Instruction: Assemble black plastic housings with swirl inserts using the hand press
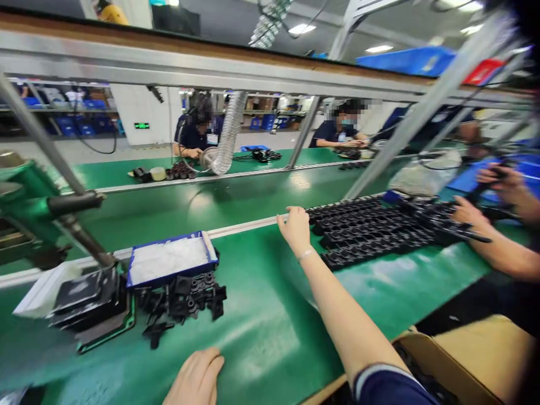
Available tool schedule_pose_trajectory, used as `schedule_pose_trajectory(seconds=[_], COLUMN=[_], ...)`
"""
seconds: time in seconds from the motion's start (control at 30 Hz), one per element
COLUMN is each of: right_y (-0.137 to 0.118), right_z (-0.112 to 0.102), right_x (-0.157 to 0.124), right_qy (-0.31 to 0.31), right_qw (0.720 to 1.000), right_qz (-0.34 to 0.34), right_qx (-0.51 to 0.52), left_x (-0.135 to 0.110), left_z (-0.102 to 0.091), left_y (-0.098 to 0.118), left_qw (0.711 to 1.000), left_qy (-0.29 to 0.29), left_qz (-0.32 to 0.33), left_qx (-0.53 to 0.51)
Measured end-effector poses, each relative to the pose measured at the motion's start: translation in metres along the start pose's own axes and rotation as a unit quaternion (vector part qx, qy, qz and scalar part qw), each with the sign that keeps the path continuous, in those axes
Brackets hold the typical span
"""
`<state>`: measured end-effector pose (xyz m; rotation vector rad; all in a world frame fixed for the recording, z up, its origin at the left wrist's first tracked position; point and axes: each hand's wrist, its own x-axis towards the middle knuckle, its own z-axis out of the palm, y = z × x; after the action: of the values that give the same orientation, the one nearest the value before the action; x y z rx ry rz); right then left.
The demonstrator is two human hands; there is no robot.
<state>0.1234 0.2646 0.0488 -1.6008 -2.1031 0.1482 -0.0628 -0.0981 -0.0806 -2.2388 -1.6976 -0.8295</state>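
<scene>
My right hand (296,228) is stretched far forward over the green bench (261,315), its fingers curled at the near edge of a spread of black moulded trays (367,230); I cannot see anything inside them. My left hand (197,378) lies flat and open on the bench at the lower edge, holding nothing. A pile of small black plastic parts (185,301) lies just beyond it, under a blue-rimmed tray of white pieces (171,259).
A green press (37,197) with a dark lever stands at the left above a black fixture (90,304). A neighbour's hands (476,216) handle black parts at the right. Two people sit across the conveyor. A cardboard box (468,360) sits at lower right.
</scene>
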Motion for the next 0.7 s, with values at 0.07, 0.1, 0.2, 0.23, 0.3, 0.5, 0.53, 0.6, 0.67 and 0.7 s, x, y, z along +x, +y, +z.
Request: schedule_pose_trajectory(seconds=[0.07, 0.1, 0.2, 0.23, 0.3, 0.5, 0.53, 0.6, 0.67, 0.7], right_y=[-0.023, -0.033, -0.053, -0.056, -0.055, -0.062, -0.069, -0.089, -0.112, -0.122], right_z=[0.008, 0.014, 0.038, 0.048, 0.068, 0.066, 0.057, 0.040, 0.034, 0.035], right_x=[-0.040, -0.063, -0.126, -0.140, -0.155, -0.152, -0.156, -0.174, -0.202, -0.218], right_qy=[-0.099, -0.155, -0.277, -0.289, -0.285, -0.066, -0.008, 0.046, 0.008, -0.023], right_qw=[0.984, 0.963, 0.878, 0.863, 0.862, 0.921, 0.922, 0.910, 0.885, 0.866], right_qz=[-0.134, -0.200, -0.333, -0.340, -0.317, -0.276, -0.277, -0.302, -0.373, -0.422], right_qx=[0.058, 0.090, 0.203, 0.236, 0.276, 0.267, 0.270, 0.281, 0.279, 0.267], left_x=[0.006, 0.010, 0.016, 0.017, 0.013, -0.040, -0.055, -0.085, -0.107, -0.113], left_z=[-0.014, -0.021, -0.039, -0.044, -0.061, -0.166, -0.184, -0.209, -0.220, -0.220], left_y=[0.007, 0.011, 0.022, 0.023, 0.020, -0.032, -0.047, -0.078, -0.102, -0.109], left_qw=[0.999, 0.997, 0.992, 0.992, 0.994, 0.955, 0.937, 0.924, 0.924, 0.925], left_qy=[-0.042, -0.057, -0.087, -0.088, -0.083, -0.047, -0.044, -0.063, -0.090, -0.100], left_qz=[-0.002, -0.004, -0.027, -0.021, -0.009, -0.270, -0.316, -0.352, -0.360, -0.358], left_qx=[-0.029, -0.045, -0.087, -0.091, -0.076, 0.113, 0.140, 0.133, 0.091, 0.074])
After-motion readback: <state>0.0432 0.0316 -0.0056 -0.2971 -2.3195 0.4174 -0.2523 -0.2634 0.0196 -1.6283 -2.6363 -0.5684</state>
